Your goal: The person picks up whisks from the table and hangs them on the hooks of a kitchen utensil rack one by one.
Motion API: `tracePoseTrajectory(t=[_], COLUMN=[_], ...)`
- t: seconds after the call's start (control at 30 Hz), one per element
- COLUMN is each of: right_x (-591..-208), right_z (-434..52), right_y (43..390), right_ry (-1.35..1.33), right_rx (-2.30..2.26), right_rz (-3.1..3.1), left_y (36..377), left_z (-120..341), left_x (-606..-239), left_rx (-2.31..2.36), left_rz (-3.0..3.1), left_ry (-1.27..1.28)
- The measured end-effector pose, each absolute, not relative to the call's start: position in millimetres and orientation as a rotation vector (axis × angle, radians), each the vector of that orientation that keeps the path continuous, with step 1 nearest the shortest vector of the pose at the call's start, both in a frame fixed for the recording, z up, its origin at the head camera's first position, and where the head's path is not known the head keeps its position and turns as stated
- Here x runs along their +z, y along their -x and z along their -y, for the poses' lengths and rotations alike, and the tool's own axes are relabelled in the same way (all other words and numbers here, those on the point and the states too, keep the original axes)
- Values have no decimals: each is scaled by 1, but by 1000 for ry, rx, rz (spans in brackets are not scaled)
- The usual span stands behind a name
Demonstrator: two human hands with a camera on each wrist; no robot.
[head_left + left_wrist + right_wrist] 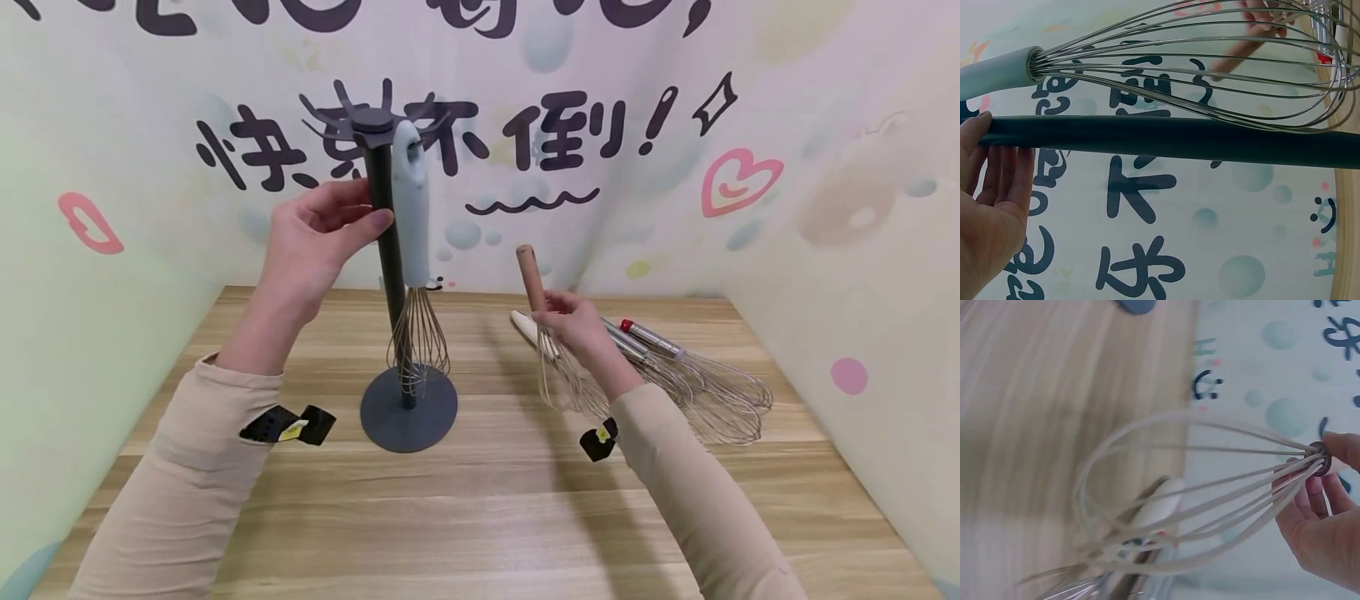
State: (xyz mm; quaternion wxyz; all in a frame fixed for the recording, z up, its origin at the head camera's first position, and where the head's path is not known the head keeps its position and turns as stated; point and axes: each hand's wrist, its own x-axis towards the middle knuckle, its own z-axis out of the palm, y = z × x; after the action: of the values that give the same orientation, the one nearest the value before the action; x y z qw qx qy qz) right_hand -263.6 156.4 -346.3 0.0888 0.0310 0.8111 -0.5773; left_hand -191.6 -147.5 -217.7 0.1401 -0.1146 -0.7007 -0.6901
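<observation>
The left hand (315, 233) rests against the upper pole of the dark grey utensil stand (390, 275), fingers fairly straight and thumb pressed to the pole, with the pale-blue-handled whisk (415, 250) hanging from the stand's top hooks just beside that hand. To the right of the stand, the right hand (573, 321) pinches a wooden-handled whisk (543, 325) at the neck, handle up and wires hanging above the tabletop (480, 500). Further right of the stand, more whisks (697, 375) lie on the tabletop.
</observation>
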Motion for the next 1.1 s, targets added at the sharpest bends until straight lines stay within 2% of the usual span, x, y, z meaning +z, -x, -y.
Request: tracePoseTrajectory(t=[0.5, 1.1], right_x=[-305, -254], right_z=[-155, -132], right_y=[250, 217], right_ry=[114, 424], right_rx=[-1947, -2142], right_rz=[-2166, -2116], left_y=[191, 194], left_z=[151, 151], left_x=[-218, -218], left_rx=[-1997, -1833], left_rz=[2006, 2079], left_ry=[366, 399])
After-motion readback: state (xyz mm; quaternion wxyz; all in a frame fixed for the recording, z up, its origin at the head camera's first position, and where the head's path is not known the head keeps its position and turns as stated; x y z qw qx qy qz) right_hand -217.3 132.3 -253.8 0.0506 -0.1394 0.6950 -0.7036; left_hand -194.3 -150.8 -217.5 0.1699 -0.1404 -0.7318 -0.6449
